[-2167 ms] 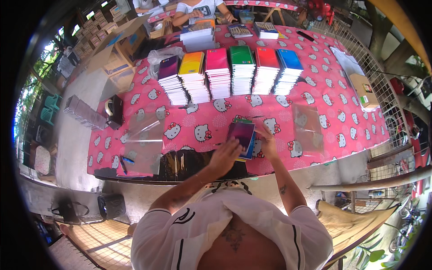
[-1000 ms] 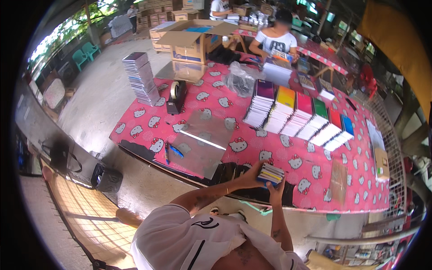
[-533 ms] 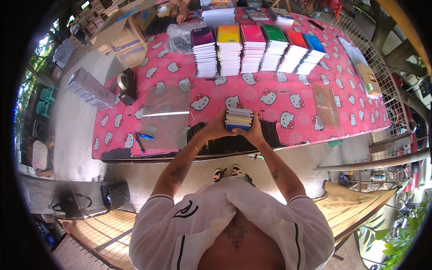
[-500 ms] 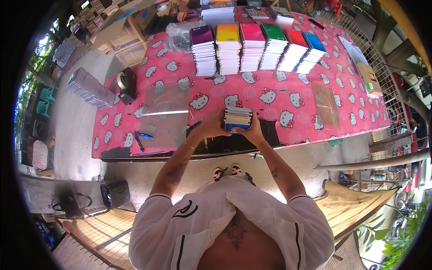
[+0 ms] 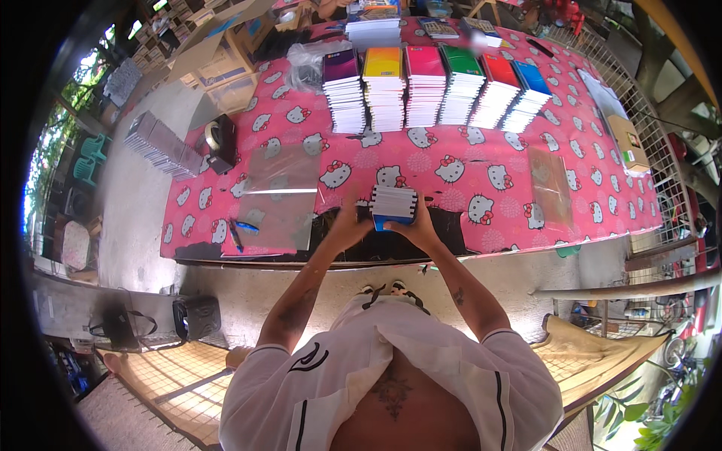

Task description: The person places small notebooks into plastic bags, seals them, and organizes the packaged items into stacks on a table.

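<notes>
A small stack of spiral notebooks (image 5: 393,203) with a blue cover at its near side stands at the table's front edge, between my hands. My right hand (image 5: 418,227) grips it, fingers along the right side and thumb across the blue cover. My left hand (image 5: 347,228) is just left of the stack with its fingers spread and slightly blurred; a small gap shows between palm and notebooks. Beyond my hands stand several tall notebook piles in a row: purple (image 5: 344,94), yellow (image 5: 384,94), pink (image 5: 426,86), green (image 5: 460,83), red (image 5: 494,86) and blue (image 5: 529,94).
Clear plastic sheets (image 5: 278,199) lie left on the pink patterned tablecloth (image 5: 444,203), near blue pens (image 5: 242,228) and a tape dispenser (image 5: 220,144). Grey-looking notebook piles (image 5: 162,143) stand at the left edge. More plastic (image 5: 550,188) and a cardboard box (image 5: 626,143) lie right. Another person's arm (image 5: 329,7) shows behind.
My left hand has loosened from the stack and shifted a little left. The stack's visible edges, earlier mixed with yellow, now look evenly white. The whole view has shifted slightly.
</notes>
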The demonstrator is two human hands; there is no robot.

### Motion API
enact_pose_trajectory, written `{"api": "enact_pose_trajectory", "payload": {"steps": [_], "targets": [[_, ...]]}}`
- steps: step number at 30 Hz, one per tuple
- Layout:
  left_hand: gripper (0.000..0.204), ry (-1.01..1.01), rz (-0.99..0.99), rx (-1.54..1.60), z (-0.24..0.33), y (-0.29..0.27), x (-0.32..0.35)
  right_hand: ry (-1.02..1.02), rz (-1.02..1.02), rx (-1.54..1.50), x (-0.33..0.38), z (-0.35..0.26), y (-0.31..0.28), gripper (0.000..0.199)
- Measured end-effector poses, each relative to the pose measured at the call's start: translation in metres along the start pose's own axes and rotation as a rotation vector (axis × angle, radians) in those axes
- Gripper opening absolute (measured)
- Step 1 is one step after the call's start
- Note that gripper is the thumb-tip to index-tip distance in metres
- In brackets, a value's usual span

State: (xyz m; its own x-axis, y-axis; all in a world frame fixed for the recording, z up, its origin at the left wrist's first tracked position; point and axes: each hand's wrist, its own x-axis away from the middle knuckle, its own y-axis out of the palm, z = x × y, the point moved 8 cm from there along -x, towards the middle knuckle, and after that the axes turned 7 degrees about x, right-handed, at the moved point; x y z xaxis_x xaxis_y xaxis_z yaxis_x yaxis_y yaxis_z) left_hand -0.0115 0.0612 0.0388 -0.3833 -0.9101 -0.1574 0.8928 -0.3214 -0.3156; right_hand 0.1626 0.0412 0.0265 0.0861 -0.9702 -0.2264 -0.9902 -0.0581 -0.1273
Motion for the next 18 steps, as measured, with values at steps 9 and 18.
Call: {"api": "enact_pose_trajectory", "payload": {"steps": [9, 18], "targets": [[0.103, 0.008, -0.170, -0.367, 0.052, 0.011, -0.023, 0.060, -0.107, 0.128, -0.009, 0.017, -0.018, 0.081], [0.083, 0.294, -0.365, -0.828, 0.081, 0.036, -0.038, 0.018, -0.150, 0.272, -0.007, 0.026, -0.003, 0.078]]}}
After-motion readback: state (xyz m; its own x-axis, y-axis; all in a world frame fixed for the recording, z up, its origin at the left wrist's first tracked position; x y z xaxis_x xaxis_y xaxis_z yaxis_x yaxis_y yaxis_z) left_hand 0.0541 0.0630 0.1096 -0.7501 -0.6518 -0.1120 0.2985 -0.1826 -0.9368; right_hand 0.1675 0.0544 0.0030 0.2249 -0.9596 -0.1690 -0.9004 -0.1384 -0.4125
